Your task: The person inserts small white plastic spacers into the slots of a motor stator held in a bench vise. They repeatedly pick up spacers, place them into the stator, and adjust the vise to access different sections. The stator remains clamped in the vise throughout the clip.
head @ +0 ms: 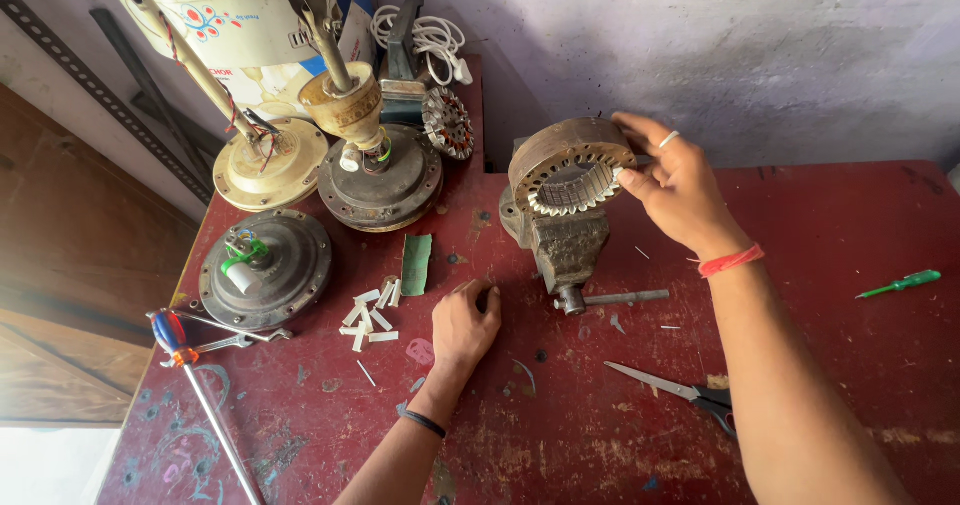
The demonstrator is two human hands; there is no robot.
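My right hand (pixel 678 183) rests on the right edge of a round slotted metal stator (pixel 570 172), fingers curled over its rim. The stator is clamped upright in a small bench vise (pixel 566 245) on the red worktable (pixel 820 255). My left hand (pixel 463 325) lies on the table in a loose fist, a little left of the vise, and holds nothing I can see. Just left of it sits a pile of small white paper strips (pixel 369 319) and a green paper piece (pixel 416 263).
Several fan motor housings (pixel 264 268) stand at the table's back left, with a white cable coil (pixel 428 37). A screwdriver (pixel 198 385) lies front left, scissors (pixel 675 389) front right, a green screwdriver (pixel 900 284) far right. The wall is close behind.
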